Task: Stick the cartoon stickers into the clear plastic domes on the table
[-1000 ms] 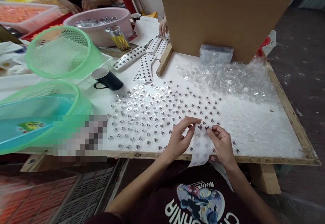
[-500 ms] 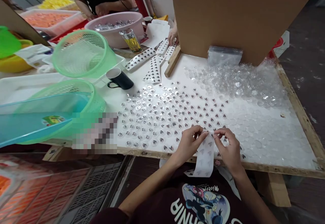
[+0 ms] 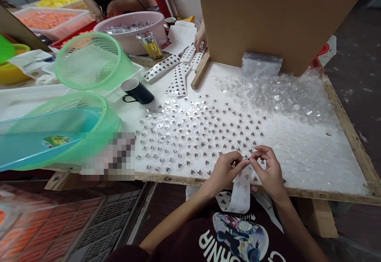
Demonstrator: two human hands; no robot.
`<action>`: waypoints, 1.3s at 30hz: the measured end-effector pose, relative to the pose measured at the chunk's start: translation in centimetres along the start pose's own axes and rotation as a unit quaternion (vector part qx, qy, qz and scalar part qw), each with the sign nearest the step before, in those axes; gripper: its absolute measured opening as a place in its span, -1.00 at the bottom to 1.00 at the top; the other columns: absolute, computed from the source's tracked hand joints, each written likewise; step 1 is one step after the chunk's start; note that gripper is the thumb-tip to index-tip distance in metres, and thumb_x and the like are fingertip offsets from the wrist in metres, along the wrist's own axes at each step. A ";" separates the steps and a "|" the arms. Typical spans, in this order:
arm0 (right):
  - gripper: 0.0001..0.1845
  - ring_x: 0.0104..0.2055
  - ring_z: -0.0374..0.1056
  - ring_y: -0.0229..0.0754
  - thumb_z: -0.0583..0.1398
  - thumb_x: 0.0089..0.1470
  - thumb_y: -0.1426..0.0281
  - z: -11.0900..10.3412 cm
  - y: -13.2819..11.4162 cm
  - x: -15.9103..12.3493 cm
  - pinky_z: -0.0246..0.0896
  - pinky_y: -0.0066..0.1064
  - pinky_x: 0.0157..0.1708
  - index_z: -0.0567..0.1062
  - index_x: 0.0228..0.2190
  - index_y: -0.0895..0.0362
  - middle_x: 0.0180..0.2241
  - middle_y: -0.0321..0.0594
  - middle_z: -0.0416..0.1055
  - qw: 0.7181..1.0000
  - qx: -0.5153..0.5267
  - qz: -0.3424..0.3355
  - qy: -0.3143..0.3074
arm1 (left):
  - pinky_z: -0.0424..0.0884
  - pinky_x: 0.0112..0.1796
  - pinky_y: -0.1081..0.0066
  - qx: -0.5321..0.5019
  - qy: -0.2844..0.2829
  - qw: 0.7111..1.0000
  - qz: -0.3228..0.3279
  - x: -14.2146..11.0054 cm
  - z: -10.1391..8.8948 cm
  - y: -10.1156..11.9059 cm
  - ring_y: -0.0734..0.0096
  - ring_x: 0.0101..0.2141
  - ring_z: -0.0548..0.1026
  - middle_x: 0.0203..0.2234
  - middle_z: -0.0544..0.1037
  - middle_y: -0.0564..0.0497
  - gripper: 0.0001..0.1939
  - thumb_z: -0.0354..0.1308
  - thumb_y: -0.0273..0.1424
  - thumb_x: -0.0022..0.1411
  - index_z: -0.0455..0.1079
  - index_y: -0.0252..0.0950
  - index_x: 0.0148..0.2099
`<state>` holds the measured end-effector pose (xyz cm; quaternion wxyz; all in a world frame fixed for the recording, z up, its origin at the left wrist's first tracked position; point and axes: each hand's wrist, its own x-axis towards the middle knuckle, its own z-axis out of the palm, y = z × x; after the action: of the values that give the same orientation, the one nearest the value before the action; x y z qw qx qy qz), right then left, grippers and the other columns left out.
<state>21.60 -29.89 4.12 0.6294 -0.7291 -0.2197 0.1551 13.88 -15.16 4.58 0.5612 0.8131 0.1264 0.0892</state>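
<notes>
My left hand (image 3: 225, 171) pinches the upper end of a white sticker strip (image 3: 241, 188), which hangs over the table edge and curls towards my shirt. Dark printed motifs show on its curled lower part. Thumb and forefinger of my right hand (image 3: 268, 171) are pressed together at the same end, touching the left fingertips. What lies between those right fingers is too small to make out. Around and beyond both hands, many clear round discs with small dark stickers (image 3: 205, 132) lie spread on the white table (image 3: 127, 116). To the right are plain clear discs (image 3: 300, 167).
A heap of clear discs (image 3: 276, 95) lies before a cardboard panel (image 3: 268, 20). More sticker sheets (image 3: 178, 79) are near a wooden block (image 3: 200, 71) and another person's hand (image 3: 200, 39). A dark mug (image 3: 138, 91) and green baskets (image 3: 89, 62) stand left. A wooden rim (image 3: 354, 139) edges the table.
My fingertips have come together at the strip's upper end, where a small gap showed before. The strip hangs slightly lower, with more printed motifs visible at its curl. The view has shifted slightly.
</notes>
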 end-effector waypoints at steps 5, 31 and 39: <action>-0.65 -0.21 0.39 -0.16 0.24 0.13 0.36 -0.2 -0.2 -0.1 0.24 -0.24 -0.04 0.33 -0.05 0.04 -0.33 -0.31 0.44 1.000 0.003 0.004 -0.013 | 0.13 -0.46 0.47 -0.013 -0.015 1.000 -0.007 -0.1 -0.3 0.1 0.49 -0.52 0.21 -0.62 0.27 0.13 -0.57 0.15 -0.16 0.31 0.24 -0.30 -0.52; -0.51 -0.39 0.39 -0.15 0.24 -0.13 0.29 -6.9 5.6 10.9 0.25 -0.27 -0.24 0.27 -0.12 0.06 -0.47 -0.37 0.45 0.984 -0.164 0.072 0.010 | 0.23 -0.39 0.45 -0.003 -0.006 0.999 -0.035 -1.4 -1.7 -1.1 0.41 -0.45 0.35 -0.51 0.46 0.04 -0.73 0.09 -0.26 0.31 0.38 -0.30 -0.39; -0.57 -0.40 0.37 -0.13 0.11 0.00 0.48 -5.2 6.2 10.5 0.22 -0.27 -0.21 0.27 -0.04 0.08 -0.48 -0.36 0.41 0.938 -0.344 0.030 -0.028 | 0.24 -0.40 0.45 -0.002 -0.010 0.999 -0.038 -1.2 -1.7 -1.4 0.41 -0.46 0.33 -0.53 0.43 0.06 -0.77 0.10 -0.30 0.27 0.36 -0.29 -0.41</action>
<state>33.98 -29.58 -0.65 0.3293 -0.9026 -0.2552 0.1088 12.06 -13.56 3.88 0.5669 0.8075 0.1514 0.0596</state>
